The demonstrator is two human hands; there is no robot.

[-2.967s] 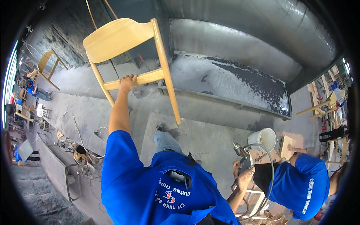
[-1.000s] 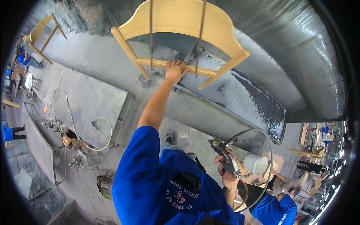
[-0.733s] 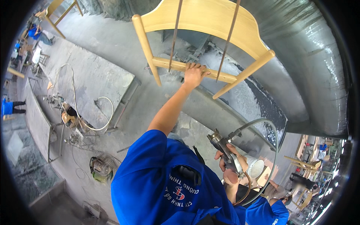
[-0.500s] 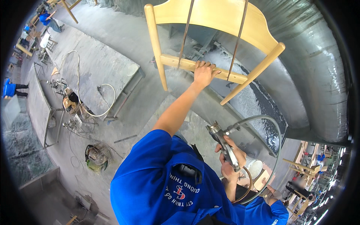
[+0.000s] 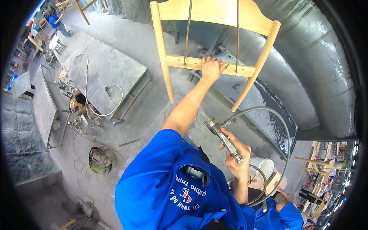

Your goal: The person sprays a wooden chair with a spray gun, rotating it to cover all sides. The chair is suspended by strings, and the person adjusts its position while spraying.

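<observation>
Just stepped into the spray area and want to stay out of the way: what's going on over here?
A person in a blue shirt has the left hand gripping the lower rail of a pale wooden chair frame that hangs from two metal rods. The right hand holds a spray gun with a grey hose looping off it, nozzle aimed up toward the frame but apart from it. A white bucket sits below.

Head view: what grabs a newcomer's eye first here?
The pale wooden chair frame hanging on two metal hooks at top centre, with the left hand gripping its lower crossbar. Next, the metal spray gun in the right hand at centre right, its grey hose looping off to the right. The blue shirt fills the lower middle.
</observation>
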